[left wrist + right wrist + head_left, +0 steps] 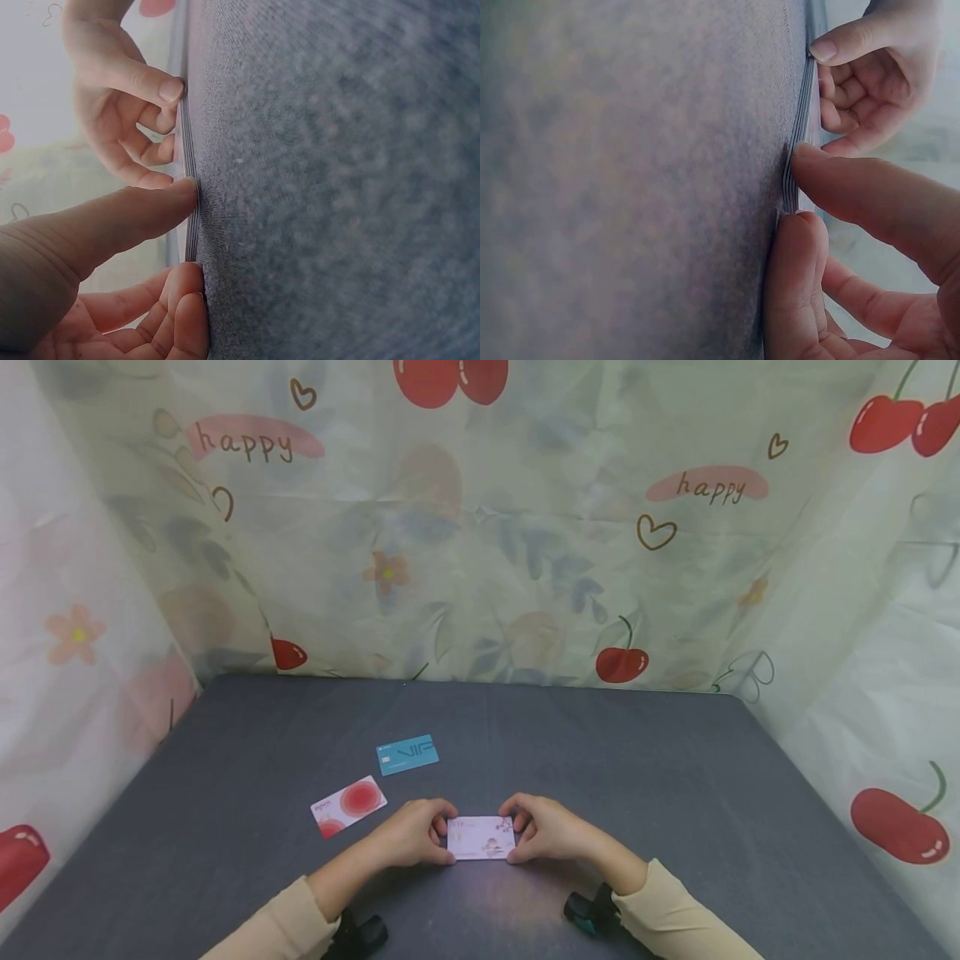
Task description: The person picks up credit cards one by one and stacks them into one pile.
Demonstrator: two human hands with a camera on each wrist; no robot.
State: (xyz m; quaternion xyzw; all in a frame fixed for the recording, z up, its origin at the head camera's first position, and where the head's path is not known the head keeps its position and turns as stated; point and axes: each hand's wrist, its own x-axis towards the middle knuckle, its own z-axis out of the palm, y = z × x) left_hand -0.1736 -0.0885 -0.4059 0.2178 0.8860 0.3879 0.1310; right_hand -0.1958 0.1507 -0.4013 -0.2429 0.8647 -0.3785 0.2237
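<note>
A small stack of cards (482, 838), a pale pink VIP card with flowers on top, lies flat on the dark cloth. My left hand (415, 832) grips its left end, thumb at the near corner and curled fingers at the far corner. At the right end my right hand (545, 829) grips the stack in the same way. Several thin layered edges of the stack (191, 225) show in the left wrist view between the thumb and fingers. The right wrist view also shows the layered stack (800, 112) down on the cloth.
A blue VIP card (407, 755) lies beyond the left hand. Nearer and further left is a white card with red circles (348, 807). The grey-covered table (600, 743) is bounded by patterned curtains (480, 527) at the back and sides.
</note>
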